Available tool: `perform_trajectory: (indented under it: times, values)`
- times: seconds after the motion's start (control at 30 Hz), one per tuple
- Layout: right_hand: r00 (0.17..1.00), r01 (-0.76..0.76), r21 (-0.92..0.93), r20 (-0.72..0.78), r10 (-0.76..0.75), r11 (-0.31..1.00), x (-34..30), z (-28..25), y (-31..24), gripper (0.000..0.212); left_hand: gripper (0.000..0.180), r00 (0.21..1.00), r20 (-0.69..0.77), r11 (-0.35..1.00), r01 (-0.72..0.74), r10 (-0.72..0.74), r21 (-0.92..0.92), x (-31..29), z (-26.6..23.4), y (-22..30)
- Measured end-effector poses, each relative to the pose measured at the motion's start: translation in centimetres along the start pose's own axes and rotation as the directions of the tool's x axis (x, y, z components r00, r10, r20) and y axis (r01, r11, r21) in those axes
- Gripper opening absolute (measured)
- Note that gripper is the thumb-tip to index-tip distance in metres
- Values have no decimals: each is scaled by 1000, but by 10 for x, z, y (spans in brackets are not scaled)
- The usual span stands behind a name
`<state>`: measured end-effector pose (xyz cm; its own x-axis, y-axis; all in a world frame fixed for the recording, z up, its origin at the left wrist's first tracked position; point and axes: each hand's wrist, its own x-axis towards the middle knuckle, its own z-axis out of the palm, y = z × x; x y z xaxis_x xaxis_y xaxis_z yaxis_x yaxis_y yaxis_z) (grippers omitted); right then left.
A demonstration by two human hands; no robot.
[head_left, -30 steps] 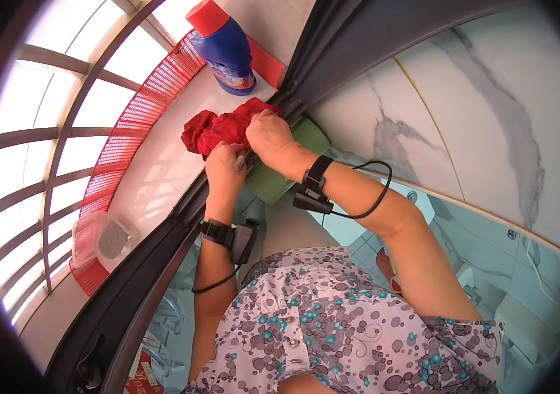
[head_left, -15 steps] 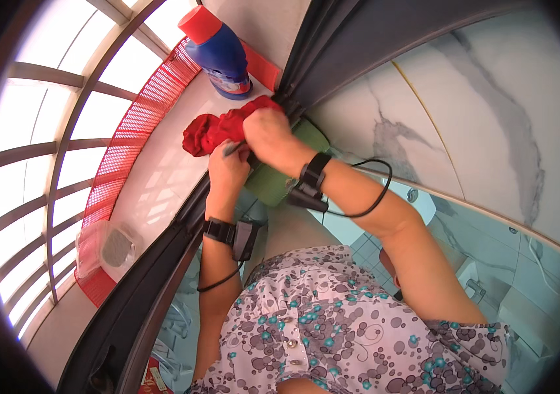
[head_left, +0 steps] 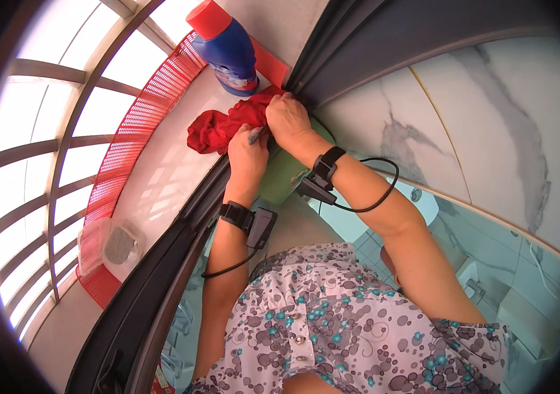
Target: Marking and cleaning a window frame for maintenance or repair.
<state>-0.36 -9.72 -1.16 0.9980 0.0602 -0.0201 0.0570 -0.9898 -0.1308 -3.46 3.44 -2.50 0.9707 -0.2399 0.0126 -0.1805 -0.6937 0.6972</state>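
Note:
A crumpled red cloth (head_left: 217, 131) lies on the white window ledge, beside the dark window track. My right hand (head_left: 288, 121) is closed on the cloth's right end, its fingers pressed down by the frame corner. Close beside it, my left hand (head_left: 247, 157) is closed around a thin grey object (head_left: 253, 136); only a short end shows above the fingers, so its kind is unclear. Behind the cloth stands a blue bottle with a red cap (head_left: 227, 52). Both wrists wear black straps with small cabled devices.
A red mesh strip (head_left: 132, 125) runs along the barred window at left. On the ledge sits a clear plastic container (head_left: 119, 244). The dark window frame (head_left: 155, 295) crosses diagonally. Below my hands is a green surface (head_left: 280, 174); marble-patterned tiles (head_left: 398, 125) stand at right.
Both hands have shifted slightly right, the right one along the cloth toward the frame corner. The view has moved a little too.

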Motion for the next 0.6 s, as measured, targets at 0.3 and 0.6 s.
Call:
perform_trajectory:
  times: [0.3,0.6]
  values:
    - [955,296,25,-10,-296,955,-25,10,-35,14,7,974,99,935,162,-202,314,-34,-37,4]
    - [993,112,155,4,-114,982,-37,-41,-18,18,7,948,-286,946,-40,137,322,-10,-53,8]
